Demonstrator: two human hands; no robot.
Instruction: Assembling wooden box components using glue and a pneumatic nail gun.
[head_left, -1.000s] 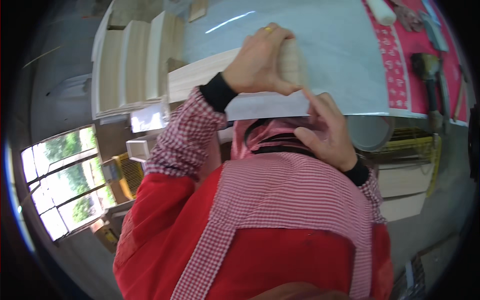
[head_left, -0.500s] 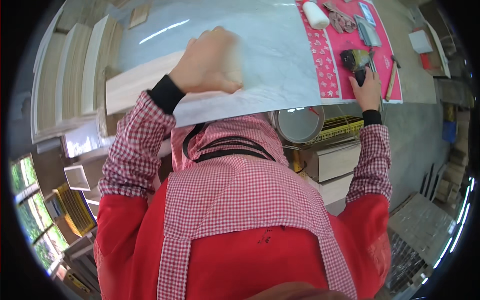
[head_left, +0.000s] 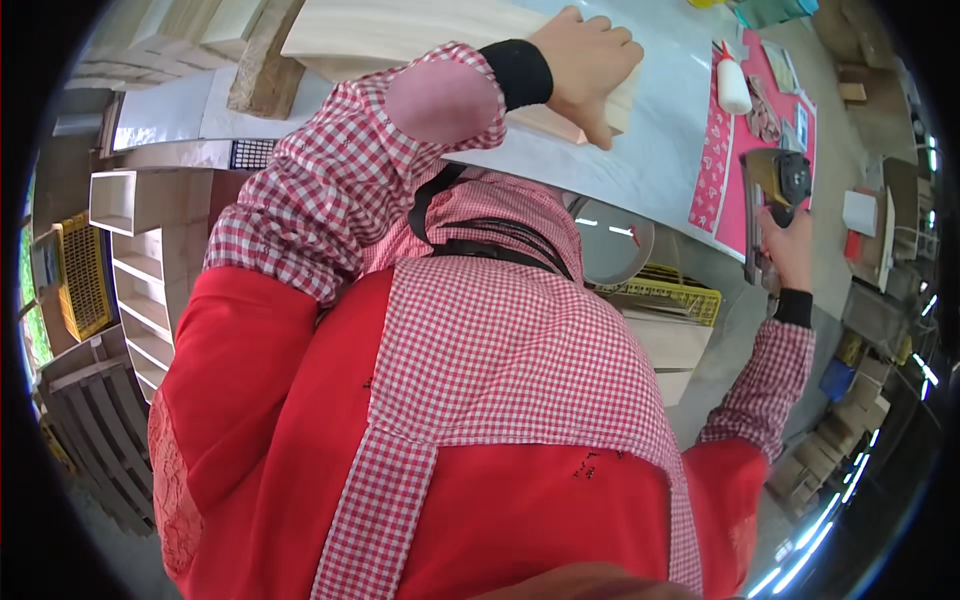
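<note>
My left hand (head_left: 588, 75) is laid across the right end of a pale wooden board (head_left: 400, 35) on the grey-white worktable (head_left: 665, 130). Its thumb comes down at the near edge and the fingers curl over the far side; part of the board is hidden under the hand and sleeve. At the table's right edge, my right hand (head_left: 787, 245) is wrapped around the handle of a nail gun (head_left: 775, 175) with a black and yellow body. The nail gun is held above a pink printed sheet (head_left: 725, 165), apart from the board.
On the pink sheet lie a white squeeze bottle (head_left: 733, 88) with a red tip and a crumpled cloth (head_left: 763, 112). A rough wood block (head_left: 268, 70) sits by the board's left end. Below the table are a round pan (head_left: 612, 250) and a yellow crate (head_left: 665, 290).
My view has shifted left and downward. The nail gun has come up off the pink sheet in my right hand. My left hand has settled across the board's right end.
</note>
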